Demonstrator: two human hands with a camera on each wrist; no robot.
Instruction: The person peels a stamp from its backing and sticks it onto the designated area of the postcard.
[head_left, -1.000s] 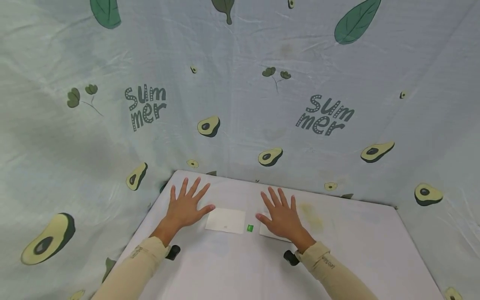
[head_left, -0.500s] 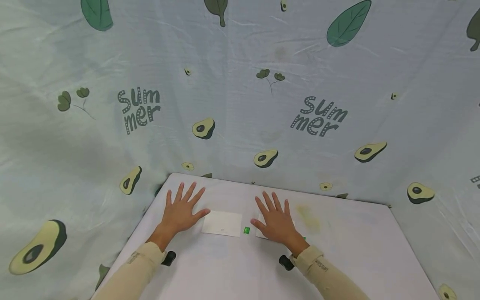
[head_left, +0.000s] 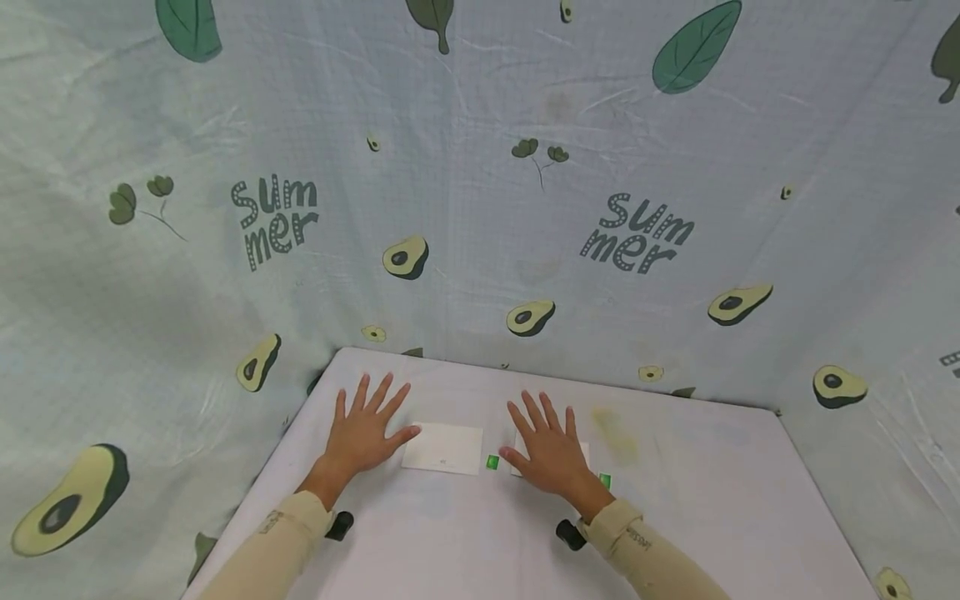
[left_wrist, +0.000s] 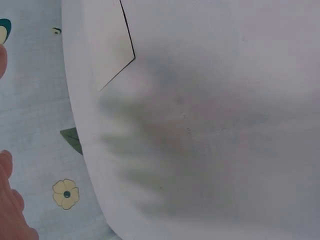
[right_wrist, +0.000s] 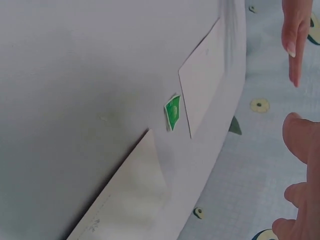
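My left hand (head_left: 362,437) is held over the table with fingers spread, its thumb tip overlapping the corner of a flat white paper rectangle (head_left: 444,450). My right hand (head_left: 551,454), fingers also spread, hovers above a second white rectangle (head_left: 584,451) and hides most of it. Between the hands lies a small green piece with a pale border (right_wrist: 172,113), like a stamp. Another green piece (head_left: 605,481) shows beside the right wrist. In the right wrist view, the second rectangle (right_wrist: 127,195) lies nearer the camera. Both hands hold nothing.
A white-covered table (head_left: 465,550) carries these papers, with a yellowish stain (head_left: 615,433) right of the right hand. Around it hangs a pale curtain (head_left: 465,192) printed with avocados and leaves. A black wrist device (head_left: 571,534) sits under the right cuff, another (head_left: 341,526) under the left.
The head view has shifted slightly. Both spread hands have come a little lower in the picture, and the green piece beside the right wrist has come into sight.
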